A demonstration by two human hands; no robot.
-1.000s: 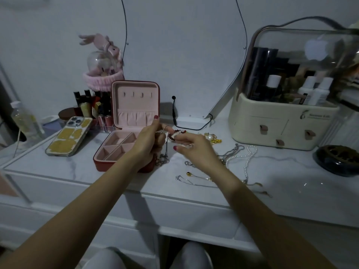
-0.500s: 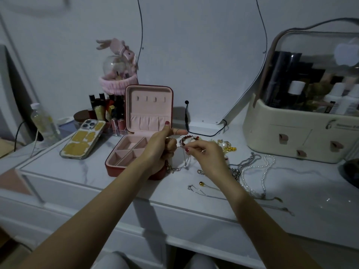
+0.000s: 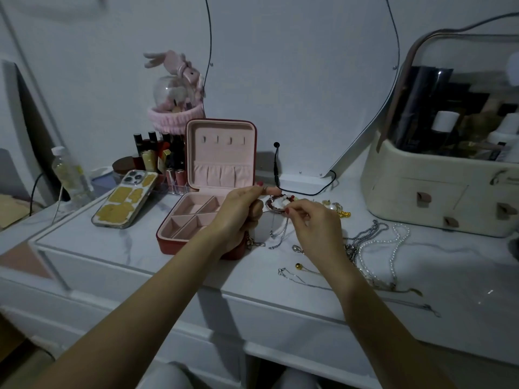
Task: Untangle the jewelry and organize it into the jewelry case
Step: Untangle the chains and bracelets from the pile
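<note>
An open red jewelry case (image 3: pixel 179 242) with pink compartments stands on the white vanity top, its lid upright. My left hand (image 3: pixel 238 217) hovers over the case's right edge, pinching a tangled silver chain (image 3: pixel 276 233) whose loops hang down between my hands. My right hand (image 3: pixel 316 228) pinches the same chain just right of it. Behind my fingers lies a red beaded bracelet (image 3: pixel 276 202). A pearl necklace (image 3: pixel 393 248), silver chains (image 3: pixel 362 237), gold pieces (image 3: pixel 341 212) and a thin chain with a gold bead (image 3: pixel 299 267) lie to the right.
A phone (image 3: pixel 125 202) in a yellow-patterned case lies left of the jewelry case. Lipsticks (image 3: pixel 157 158), a pink plush ornament (image 3: pixel 175 88) and a plastic bottle (image 3: pixel 70 171) stand behind. A cream cosmetics organizer (image 3: pixel 432 197) fills the right, and a mirror with a black cable (image 3: pixel 306 190) leans at the back.
Both hands stay pinched on the tangled chain, and the right hand has shifted slightly while working it. The camera view has drifted, so the desk now sits further right and lower.
</note>
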